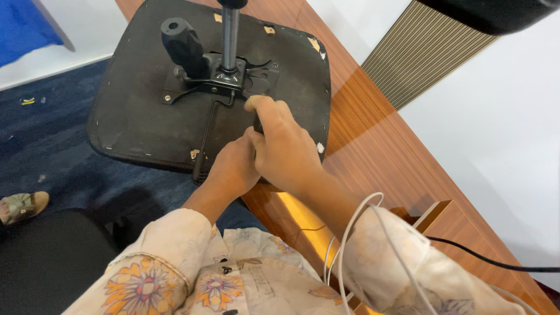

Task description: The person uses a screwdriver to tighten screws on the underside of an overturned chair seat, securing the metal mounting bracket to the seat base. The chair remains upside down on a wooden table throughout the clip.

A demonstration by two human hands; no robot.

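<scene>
Upturned black chair seat (140,111), underside up, half on the wooden desk (373,146), half over the blue carpet (52,146). Metal mechanism plate (224,79) bolted at its middle, just beyond the fingertips, with a chrome gas cylinder (230,35) rising from it and a black knob (182,44) up and to the left. Thin black lever (205,143) running from the plate down past the left hand (232,169).

Right hand (284,146): fingers (265,108) curled tight around a small dark handle, tips touching the plate's near edge. Left hand tucked under and against the right, fingers hidden; cannot tell whether gripping anything.

Floral sleeves below the wrists, white cable (350,233) looping over the right forearm. Black cord (490,259) on the desk to the right. Sandalled foot (23,205) at far left.
</scene>
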